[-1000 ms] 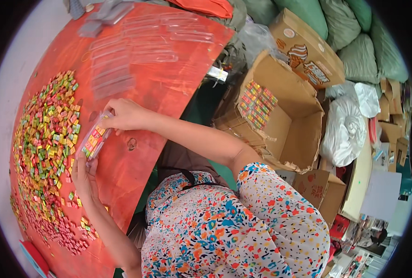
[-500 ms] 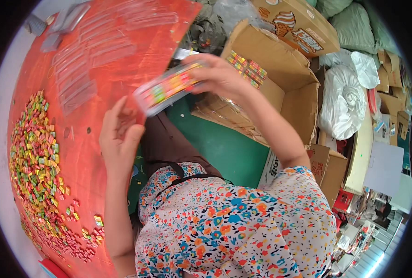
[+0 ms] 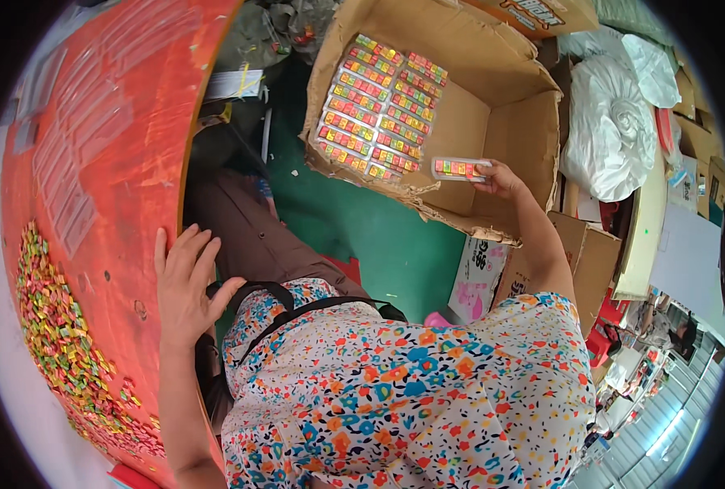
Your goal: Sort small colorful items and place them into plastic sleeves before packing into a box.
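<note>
Packing workshop, red worktable (image 3: 134, 265), heaped colourful pieces (image 3: 59, 326), open carton (image 3: 520, 138), rows of filled trays (image 3: 354, 110)

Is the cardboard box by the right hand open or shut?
Open: the cardboard box has no cover across it, and rows of colourful packs show plainly inside.

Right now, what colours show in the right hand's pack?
Mostly red and yellow, some green; the pack shows best in head view.

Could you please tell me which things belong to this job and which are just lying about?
Probably in use:
filled tray in the right hand
filled trays in the cardboard box
loose colourful pieces
clear plastic trays

Probably lying about:
white plastic bag
pink-printed carton
</note>
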Demonstrator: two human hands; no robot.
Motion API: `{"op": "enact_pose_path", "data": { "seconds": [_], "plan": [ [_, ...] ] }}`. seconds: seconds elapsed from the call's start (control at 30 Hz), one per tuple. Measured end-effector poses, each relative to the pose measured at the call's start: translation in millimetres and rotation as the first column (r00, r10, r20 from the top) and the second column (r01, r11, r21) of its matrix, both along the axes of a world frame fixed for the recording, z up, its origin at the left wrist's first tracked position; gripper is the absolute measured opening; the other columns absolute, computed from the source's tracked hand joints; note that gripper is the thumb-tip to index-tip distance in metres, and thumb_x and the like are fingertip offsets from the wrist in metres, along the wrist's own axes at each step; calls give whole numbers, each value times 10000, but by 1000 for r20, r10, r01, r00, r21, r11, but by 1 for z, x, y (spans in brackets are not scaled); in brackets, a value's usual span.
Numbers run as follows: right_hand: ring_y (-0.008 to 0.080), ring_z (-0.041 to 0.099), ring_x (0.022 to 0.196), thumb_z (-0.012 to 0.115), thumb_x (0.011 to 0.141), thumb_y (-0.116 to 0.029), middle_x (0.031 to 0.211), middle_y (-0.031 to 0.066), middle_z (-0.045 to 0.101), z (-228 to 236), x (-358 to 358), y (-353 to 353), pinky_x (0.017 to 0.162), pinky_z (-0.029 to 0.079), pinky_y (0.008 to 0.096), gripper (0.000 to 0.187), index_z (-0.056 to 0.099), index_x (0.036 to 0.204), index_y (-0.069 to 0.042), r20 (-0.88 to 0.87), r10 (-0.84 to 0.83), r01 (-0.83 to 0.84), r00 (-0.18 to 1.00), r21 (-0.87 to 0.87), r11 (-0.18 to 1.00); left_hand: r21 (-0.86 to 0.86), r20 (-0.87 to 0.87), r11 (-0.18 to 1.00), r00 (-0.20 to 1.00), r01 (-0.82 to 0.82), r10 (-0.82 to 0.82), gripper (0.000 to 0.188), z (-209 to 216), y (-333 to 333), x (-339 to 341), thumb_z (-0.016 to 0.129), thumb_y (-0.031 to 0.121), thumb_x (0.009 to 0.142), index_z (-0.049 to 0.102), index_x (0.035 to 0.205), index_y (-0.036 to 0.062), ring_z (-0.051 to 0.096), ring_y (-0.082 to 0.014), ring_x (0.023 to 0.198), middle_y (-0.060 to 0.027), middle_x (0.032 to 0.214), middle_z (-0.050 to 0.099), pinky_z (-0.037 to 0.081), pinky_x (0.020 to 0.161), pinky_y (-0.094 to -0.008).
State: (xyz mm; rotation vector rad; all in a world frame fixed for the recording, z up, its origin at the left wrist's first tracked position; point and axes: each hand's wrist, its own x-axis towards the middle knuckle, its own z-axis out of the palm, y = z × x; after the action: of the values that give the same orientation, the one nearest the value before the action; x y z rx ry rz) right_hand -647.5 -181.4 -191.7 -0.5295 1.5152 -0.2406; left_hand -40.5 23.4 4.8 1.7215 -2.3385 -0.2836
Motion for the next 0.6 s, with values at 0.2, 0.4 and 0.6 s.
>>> {"op": "enact_pose_path", "data": {
  "seconds": [0.2, 0.4, 0.6],
  "plan": [
    [225, 665, 1037, 718, 924, -251, 1189, 38, 654, -55, -35, 17, 889, 564, 424, 437, 511, 1293, -140, -67, 76, -62, 995, 191, 980, 28, 86, 999, 996, -15, 13, 479, -1, -2, -3, 801, 339, 749, 672, 1083, 22, 547, -310, 1224, -112, 1182, 633, 253, 1172, -572],
    [201, 632, 1090, 715, 924, -310, 1219, -1, 646, -83, -31, 36, 928, 499, 433, 462, 511, 1320, -187, -75, 125, -103, 989, 243, 965, 45, 119, 999, 993, -15, 10, 458, 0, -3, -4, 800, 338, 752, 680, 1058, 18, 552, -307, 1219, -101, 1164, 648, 265, 1163, -582],
    [193, 601, 1130, 728, 911, -306, 1226, 9, 643, -84, 0, 54, 965, 460, 418, 489, 522, 1337, -183, -52, 39, -25, 998, 237, 971, 40, 173, 999, 985, -29, 22, 449, -1, -1, -5, 796, 345, 761, 683, 1039, 10, 553, -303, 1223, -99, 1147, 659, 274, 1157, -582]
  ]
}}
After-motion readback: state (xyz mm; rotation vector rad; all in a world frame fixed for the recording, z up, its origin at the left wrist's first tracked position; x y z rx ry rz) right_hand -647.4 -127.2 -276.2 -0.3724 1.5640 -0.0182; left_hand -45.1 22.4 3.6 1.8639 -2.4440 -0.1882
